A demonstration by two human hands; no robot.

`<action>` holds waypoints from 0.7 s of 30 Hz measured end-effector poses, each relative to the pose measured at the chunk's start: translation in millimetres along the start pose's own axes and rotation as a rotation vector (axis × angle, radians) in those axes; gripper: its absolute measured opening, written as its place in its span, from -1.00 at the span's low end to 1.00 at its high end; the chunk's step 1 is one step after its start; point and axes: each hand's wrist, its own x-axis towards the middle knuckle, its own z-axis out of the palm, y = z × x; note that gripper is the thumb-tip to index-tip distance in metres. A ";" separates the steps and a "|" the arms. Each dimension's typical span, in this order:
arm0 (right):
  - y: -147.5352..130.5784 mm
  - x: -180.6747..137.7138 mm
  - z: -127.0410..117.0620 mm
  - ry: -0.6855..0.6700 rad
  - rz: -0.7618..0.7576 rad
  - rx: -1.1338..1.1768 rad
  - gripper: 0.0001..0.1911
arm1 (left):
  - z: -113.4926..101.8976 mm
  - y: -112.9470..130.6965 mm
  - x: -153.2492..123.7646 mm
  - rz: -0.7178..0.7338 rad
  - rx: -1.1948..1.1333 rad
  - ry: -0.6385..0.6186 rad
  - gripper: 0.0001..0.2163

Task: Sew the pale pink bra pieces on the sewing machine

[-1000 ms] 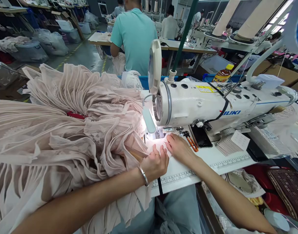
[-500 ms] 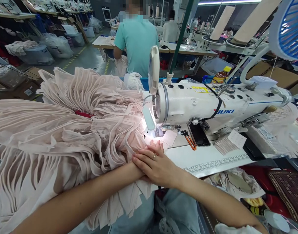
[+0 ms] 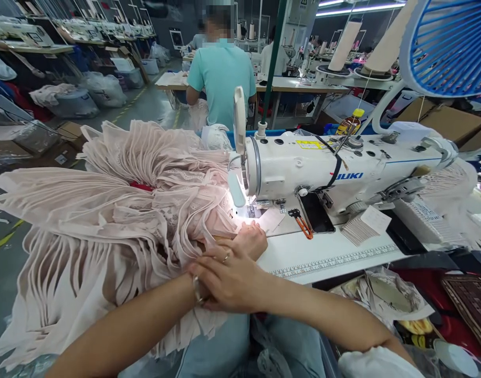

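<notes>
My left hand (image 3: 253, 240) rests on the sewing machine's white bed, its fingers bent close together below the lit needle area. What they may hold is hidden. My right hand (image 3: 228, 275) crosses over and wraps round my left wrist; a ring shows on one finger. Just behind its fingers a bracelet (image 3: 197, 290) sits on the left forearm. Beside the left hand lies a large bundle of pale pink lace-trimmed fabric pieces (image 3: 106, 210), gathered by a red tie (image 3: 142, 186). A small pale fabric piece (image 3: 271, 219) lies near the needle of the sewing machine (image 3: 303, 163).
Orange-handled snips (image 3: 302, 226) and a black phone (image 3: 317, 212) lie on the bed, with stacked pale cards (image 3: 361, 228) farther right. A printed ruler (image 3: 335, 262) runs along the front edge. A blue fan (image 3: 449, 47) hangs upper right. A person in a turquoise shirt (image 3: 222, 79) sits ahead.
My right hand has slid from the back of my left hand down to the wrist, uncovering more of the left hand. The bracelet now shows. The camera view has shifted slightly.
</notes>
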 end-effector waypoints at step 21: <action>86.1 -72.4 -7.4 -0.252 0.754 -0.409 -0.81 | 8.2 -70.2 -19.5 0.181 0.018 0.069 -0.64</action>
